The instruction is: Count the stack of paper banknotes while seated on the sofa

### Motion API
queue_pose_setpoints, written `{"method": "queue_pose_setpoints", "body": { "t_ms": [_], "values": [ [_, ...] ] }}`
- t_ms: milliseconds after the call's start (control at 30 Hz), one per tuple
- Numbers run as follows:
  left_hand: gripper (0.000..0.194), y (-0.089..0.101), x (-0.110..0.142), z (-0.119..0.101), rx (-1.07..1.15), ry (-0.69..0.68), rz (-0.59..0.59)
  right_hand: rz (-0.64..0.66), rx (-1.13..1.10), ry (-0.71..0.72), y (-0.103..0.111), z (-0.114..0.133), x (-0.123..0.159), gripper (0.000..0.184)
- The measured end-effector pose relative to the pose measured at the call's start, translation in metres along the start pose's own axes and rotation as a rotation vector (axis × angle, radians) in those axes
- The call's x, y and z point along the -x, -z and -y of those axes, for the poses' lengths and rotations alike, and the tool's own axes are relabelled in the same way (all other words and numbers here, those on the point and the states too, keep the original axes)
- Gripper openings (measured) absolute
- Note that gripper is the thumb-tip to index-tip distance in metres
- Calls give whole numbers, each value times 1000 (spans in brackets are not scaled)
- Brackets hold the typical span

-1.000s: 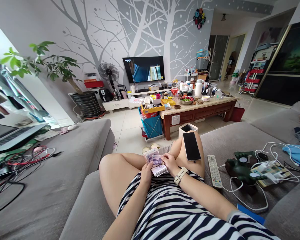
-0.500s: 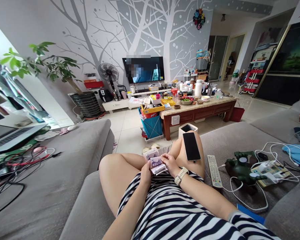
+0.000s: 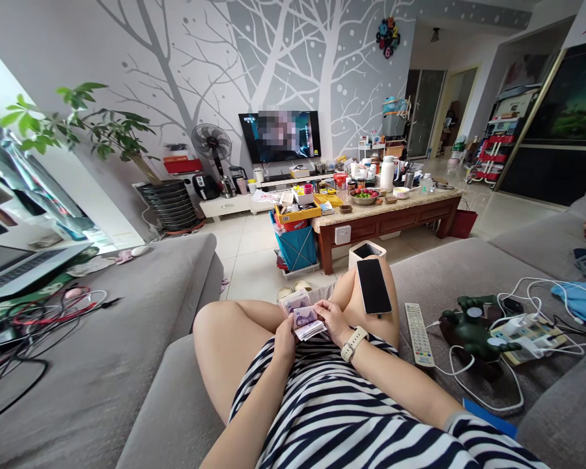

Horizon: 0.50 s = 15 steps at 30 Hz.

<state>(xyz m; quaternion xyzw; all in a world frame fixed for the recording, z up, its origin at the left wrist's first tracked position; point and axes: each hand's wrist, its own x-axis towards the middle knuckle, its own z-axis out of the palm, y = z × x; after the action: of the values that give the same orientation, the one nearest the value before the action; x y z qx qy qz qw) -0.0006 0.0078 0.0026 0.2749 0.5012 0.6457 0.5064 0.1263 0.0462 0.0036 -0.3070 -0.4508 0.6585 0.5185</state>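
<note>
A stack of purple banknotes [image 3: 305,317] is held over my lap, fanned so that some notes stand up at the back and others fold toward me. My left hand [image 3: 286,339] is closed on the near left side of the stack, its thumb on top. At the right edge of the notes, my right hand [image 3: 333,320] pinches a note between thumb and fingers; a pale watch sits on that wrist. On my right knee lies a smartphone [image 3: 374,286] with a dark screen, touched by neither hand.
A remote control [image 3: 418,334] and a dark green figure [image 3: 473,329] with white cables lie on the sofa to my right. Tangled cables [image 3: 24,345] and a laptop [image 3: 24,270] rest at left. Ahead stands a crowded coffee table [image 3: 385,225], with a bin [image 3: 367,251] before it.
The picture on the television differs. My hands and the banknotes have barely moved.
</note>
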Motion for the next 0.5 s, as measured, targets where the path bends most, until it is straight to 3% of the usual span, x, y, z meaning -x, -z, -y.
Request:
{"method": "queue_pose_setpoints", "body": {
  "t_ms": [500],
  "values": [
    [32, 2, -3, 3, -4, 17, -10, 3, -19, -15, -1, 2, 1, 29]
  ]
}}
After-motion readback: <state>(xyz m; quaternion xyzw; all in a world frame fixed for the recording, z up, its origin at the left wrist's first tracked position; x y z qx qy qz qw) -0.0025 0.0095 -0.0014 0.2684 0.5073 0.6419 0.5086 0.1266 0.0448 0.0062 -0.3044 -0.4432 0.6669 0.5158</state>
